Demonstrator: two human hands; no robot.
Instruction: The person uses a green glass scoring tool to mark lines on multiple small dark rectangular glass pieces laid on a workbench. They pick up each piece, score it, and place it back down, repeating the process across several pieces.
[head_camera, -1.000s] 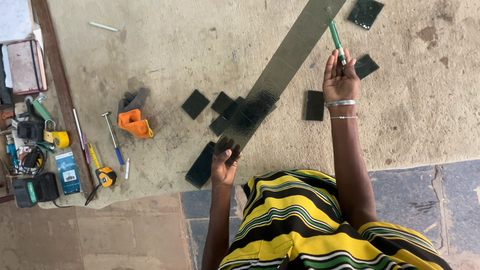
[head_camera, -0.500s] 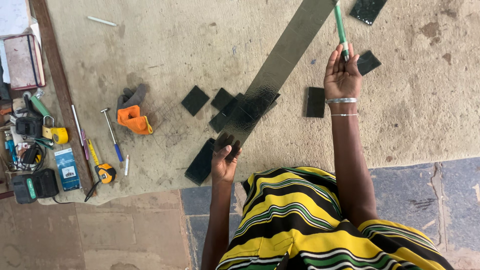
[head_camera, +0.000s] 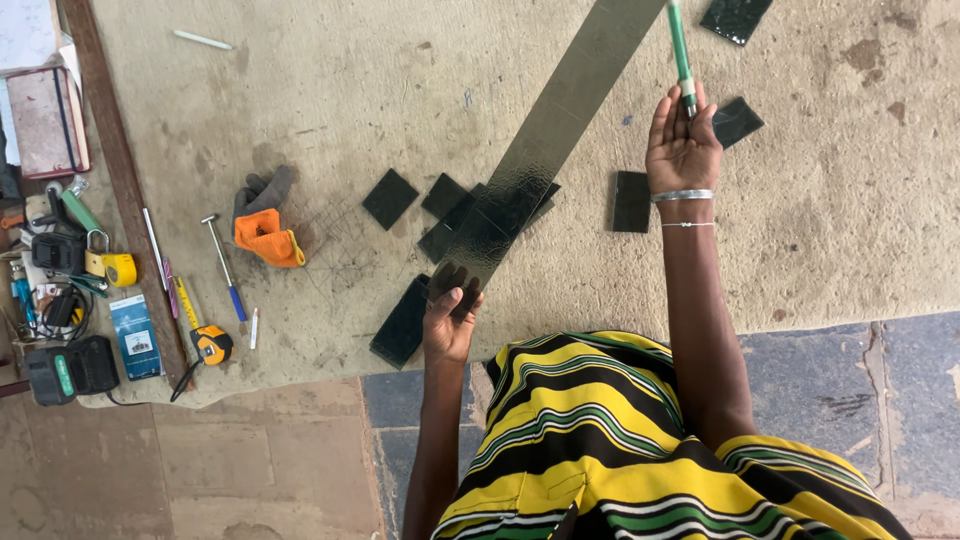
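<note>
1. The left hand (head_camera: 450, 325) has its fingers closed on the near end of a long dark glass strip (head_camera: 545, 150) lying across the bench (head_camera: 350, 100).
2. The right hand (head_camera: 683, 145) grips a green-handled cutter (head_camera: 680, 50).
3. Several dark glass squares (head_camera: 390, 197) lie around the strip.
4. One hammer (head_camera: 222, 265), one orange glove (head_camera: 265, 235) and two tape measures (head_camera: 212, 343) lie to the left.

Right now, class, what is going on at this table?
A person stands at a carpet-covered table. The left hand holds the near end of a long dark glass strip lying across it. The right hand holds a green-handled tool upright beside the strip. Small dark glass squares lie around it, and an orange glove and hammer sit to the left.
</note>
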